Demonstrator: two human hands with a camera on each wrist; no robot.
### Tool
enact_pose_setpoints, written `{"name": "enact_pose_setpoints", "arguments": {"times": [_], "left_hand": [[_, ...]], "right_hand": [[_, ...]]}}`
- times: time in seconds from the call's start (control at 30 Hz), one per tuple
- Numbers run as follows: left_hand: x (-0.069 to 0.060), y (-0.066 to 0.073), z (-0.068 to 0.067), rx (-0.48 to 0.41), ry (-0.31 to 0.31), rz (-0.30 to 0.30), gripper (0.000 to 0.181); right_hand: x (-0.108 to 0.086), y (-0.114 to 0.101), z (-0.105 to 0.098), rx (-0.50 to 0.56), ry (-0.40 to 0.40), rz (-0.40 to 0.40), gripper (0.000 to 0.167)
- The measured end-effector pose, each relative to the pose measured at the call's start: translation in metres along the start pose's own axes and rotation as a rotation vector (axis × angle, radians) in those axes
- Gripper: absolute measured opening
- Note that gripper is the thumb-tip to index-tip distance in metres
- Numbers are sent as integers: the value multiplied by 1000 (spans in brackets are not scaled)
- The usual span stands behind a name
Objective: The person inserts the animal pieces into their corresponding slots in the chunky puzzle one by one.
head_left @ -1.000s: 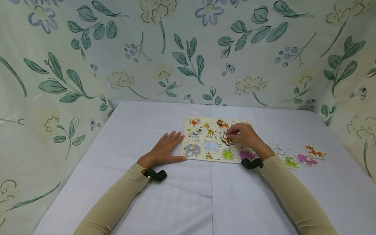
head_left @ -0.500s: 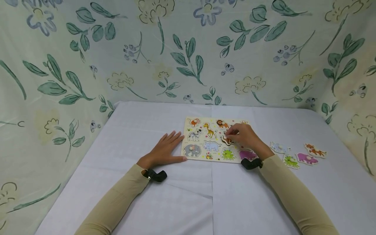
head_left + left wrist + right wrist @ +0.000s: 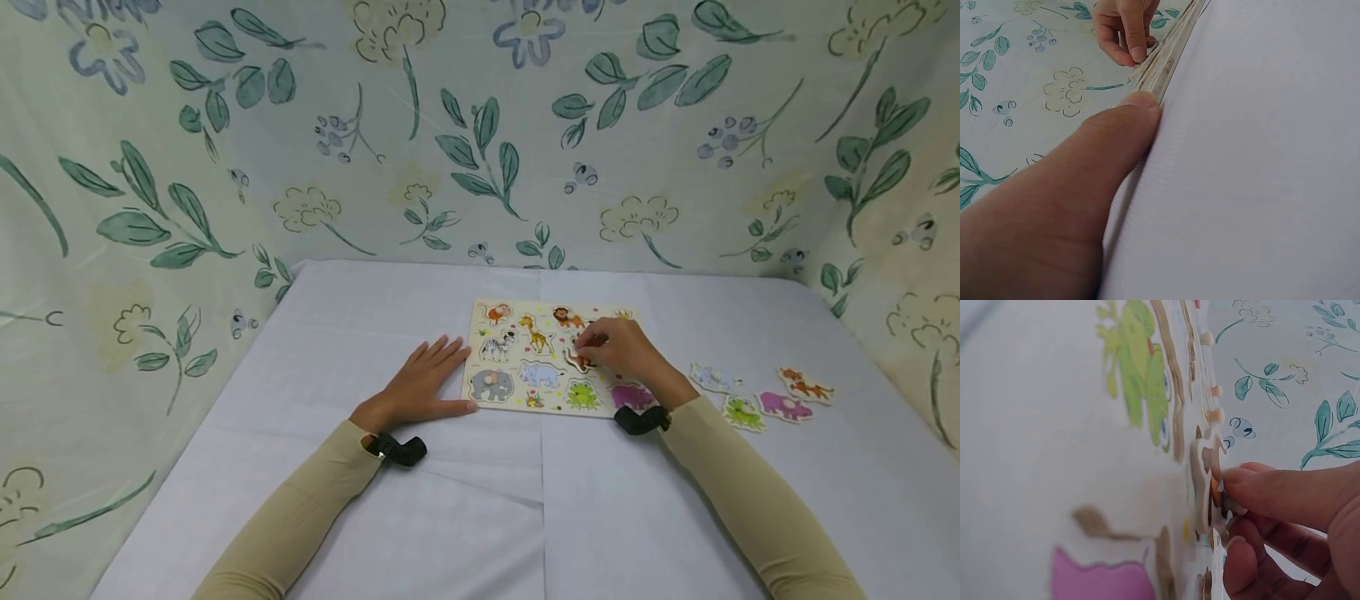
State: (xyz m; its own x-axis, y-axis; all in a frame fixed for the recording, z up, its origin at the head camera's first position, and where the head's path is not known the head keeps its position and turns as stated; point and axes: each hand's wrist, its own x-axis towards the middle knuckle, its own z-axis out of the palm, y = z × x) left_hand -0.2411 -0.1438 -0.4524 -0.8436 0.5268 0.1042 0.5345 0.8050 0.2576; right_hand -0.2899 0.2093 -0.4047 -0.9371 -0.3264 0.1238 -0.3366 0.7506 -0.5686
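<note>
A pale wooden puzzle board (image 3: 542,309) with animal pictures lies on the white-covered table. My left hand (image 3: 420,383) is spread flat on the cloth, its fingertips and thumb against the board's left side. With thumb and fingers, my right hand (image 3: 626,350) pinches a brown animal puzzle piece (image 3: 580,362) by its knob, over the right middle of the board. The right wrist view shows this piece (image 3: 1200,478) edge-on at the board's surface; whether it sits fully in a recess I cannot tell. My right fingers partly hide it.
Loose puzzle pieces lie right of the board: a pale blue animal (image 3: 715,379), a green frog (image 3: 742,414), a purple hippo (image 3: 783,407) and an orange tiger-like animal (image 3: 805,387). A knobbed elephant piece (image 3: 491,385) sits in the board. Floral cloth (image 3: 420,217) hangs behind.
The brown piece has shifted very slightly under my right fingers, which keep their pinch. My left hand stays in place at the board's side.
</note>
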Motion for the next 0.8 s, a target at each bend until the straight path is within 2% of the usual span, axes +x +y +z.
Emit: {"name": "enact_pose_setpoints", "arguments": {"times": [0.8], "left_hand": [[0,1,0,9,4,-3,100]], "right_hand": [[0,-1,2,-21,-1,-16,5]]}}
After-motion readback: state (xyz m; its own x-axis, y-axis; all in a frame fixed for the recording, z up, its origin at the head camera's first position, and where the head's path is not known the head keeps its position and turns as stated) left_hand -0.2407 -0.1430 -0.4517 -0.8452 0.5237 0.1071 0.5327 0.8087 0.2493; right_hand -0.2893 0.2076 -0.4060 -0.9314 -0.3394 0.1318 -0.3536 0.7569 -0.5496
